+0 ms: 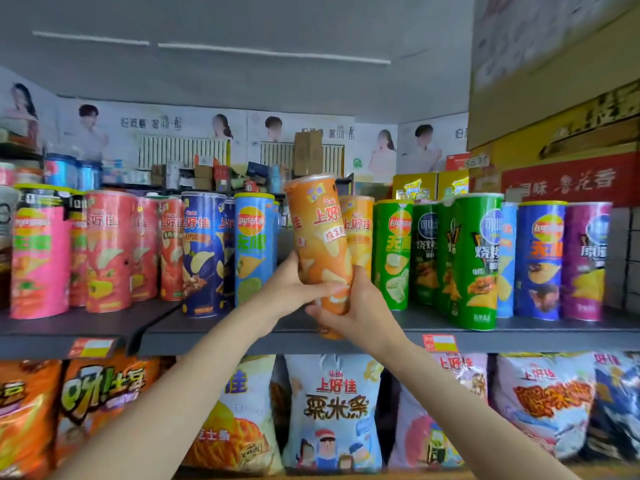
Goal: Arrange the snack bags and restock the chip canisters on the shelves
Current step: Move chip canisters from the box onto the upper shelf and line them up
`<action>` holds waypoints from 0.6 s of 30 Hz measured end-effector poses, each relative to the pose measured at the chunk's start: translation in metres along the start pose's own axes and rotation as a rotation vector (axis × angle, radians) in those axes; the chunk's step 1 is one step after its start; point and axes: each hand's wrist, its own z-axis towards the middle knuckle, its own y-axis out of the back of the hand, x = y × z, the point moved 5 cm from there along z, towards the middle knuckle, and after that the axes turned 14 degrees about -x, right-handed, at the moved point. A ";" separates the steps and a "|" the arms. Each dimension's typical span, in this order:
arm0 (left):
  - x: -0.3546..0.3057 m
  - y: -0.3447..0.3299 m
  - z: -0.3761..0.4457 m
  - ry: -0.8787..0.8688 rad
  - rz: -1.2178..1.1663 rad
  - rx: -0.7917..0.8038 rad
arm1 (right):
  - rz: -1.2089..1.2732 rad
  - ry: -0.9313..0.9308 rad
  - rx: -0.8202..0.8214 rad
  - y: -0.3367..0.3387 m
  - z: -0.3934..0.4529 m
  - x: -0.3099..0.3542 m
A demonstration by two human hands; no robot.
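An orange chip canister (320, 233) is held tilted a little to the left, its base just over the front edge of the grey upper shelf (519, 336). My left hand (294, 292) grips its lower part from the left, and my right hand (349, 311) grips its base from the right. Another orange canister (360, 230) stands right behind it on the shelf. A light blue canister (252, 251) stands to the left and a green one (393, 254) to the right. Snack bags (332, 410) fill the lower shelf beneath my arms.
Pink, red and dark blue canisters (114, 251) line the shelf's left side. Green, blue and purple canisters (540, 261) stand on the right. Cardboard boxes (561, 109) are stacked at the upper right. Price tags (440, 342) hang on the shelf edge.
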 end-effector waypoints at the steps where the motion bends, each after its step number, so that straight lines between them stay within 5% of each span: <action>1: 0.003 0.004 0.002 0.006 0.007 -0.036 | 0.004 0.031 0.049 -0.002 0.001 -0.001; 3: 0.006 0.019 0.005 0.029 -0.007 -0.118 | -0.034 0.092 0.081 0.001 0.008 -0.004; 7: 0.009 0.054 0.015 0.060 0.041 -0.240 | -0.167 -0.021 -0.180 0.023 0.030 -0.028; 12: 0.010 0.050 0.014 0.021 0.139 -0.155 | -0.306 -0.288 -0.055 -0.006 0.040 -0.056; 18: 0.021 0.042 0.022 0.065 0.084 -0.151 | -0.326 -0.386 -0.072 -0.017 0.044 -0.071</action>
